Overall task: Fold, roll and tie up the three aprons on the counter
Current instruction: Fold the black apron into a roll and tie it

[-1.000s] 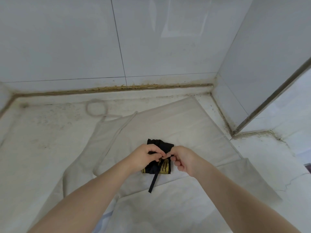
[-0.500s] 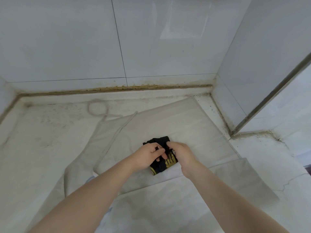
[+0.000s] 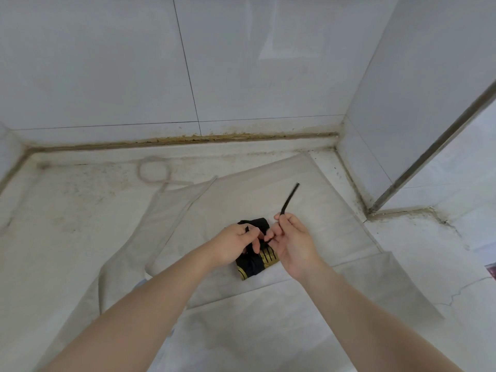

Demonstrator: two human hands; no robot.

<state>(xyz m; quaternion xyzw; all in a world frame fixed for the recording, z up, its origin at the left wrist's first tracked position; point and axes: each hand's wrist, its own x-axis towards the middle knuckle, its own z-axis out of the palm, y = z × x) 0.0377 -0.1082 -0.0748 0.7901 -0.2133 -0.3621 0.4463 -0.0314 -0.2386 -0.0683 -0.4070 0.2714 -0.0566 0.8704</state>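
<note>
The black apron is rolled, both hands pinching its strap mid-knot, while the beige apron lies flat, unfolded.

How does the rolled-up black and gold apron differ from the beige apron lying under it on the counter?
The black and gold apron is rolled into a small tight bundle; the beige apron lies spread out flat. The black one is dark with gold stripes, the beige one plain and pale. The left hand and right hand work on the black bundle, the right gripping its black strap; the beige apron's strap lies untouched in a loop. Both rest on the white counter.
</note>
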